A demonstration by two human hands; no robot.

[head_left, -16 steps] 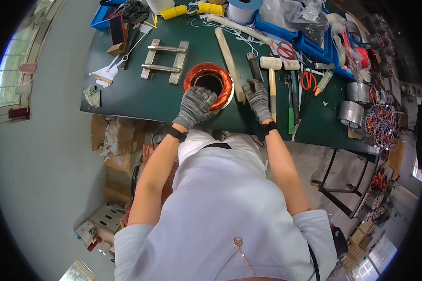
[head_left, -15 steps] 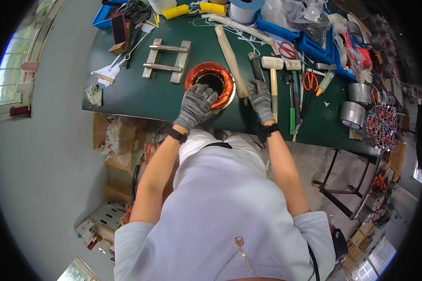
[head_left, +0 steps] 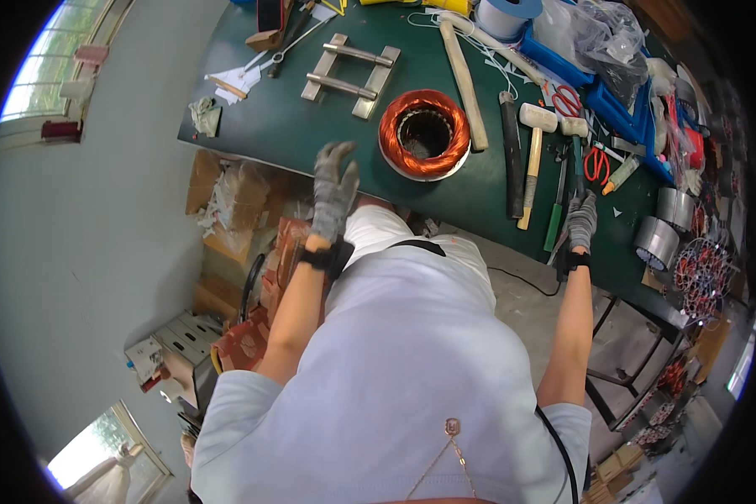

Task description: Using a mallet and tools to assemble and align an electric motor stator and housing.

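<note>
My left hand (head_left: 334, 193), in a grey knit glove, is raised off the table's front edge with its fingers apart and nothing in it. To its right a stator with a ring of copper windings (head_left: 454, 134) stands on the green table. My gloved right hand (head_left: 581, 223) is at the right part of the front edge, its fingers closed round the dark lower handle of a small white-headed mallet (head_left: 574, 127). Left of that hand lie a green-handled tool (head_left: 554, 225), a larger white mallet with a wooden handle (head_left: 533, 164) and a black bar (head_left: 511, 160).
A wooden stick (head_left: 464, 84) lies beside the stator, and a metal frame with two rods (head_left: 343, 86) lies behind it. Red-handled scissors (head_left: 596, 165), a tube (head_left: 622, 175), blue bins (head_left: 617, 109) and metal cylinders (head_left: 657, 242) crowd the right side.
My left hand has left the stator and lifted away to the left. The right hand has let go of the wooden stick and moved right to the small mallet. The view has shifted.
</note>
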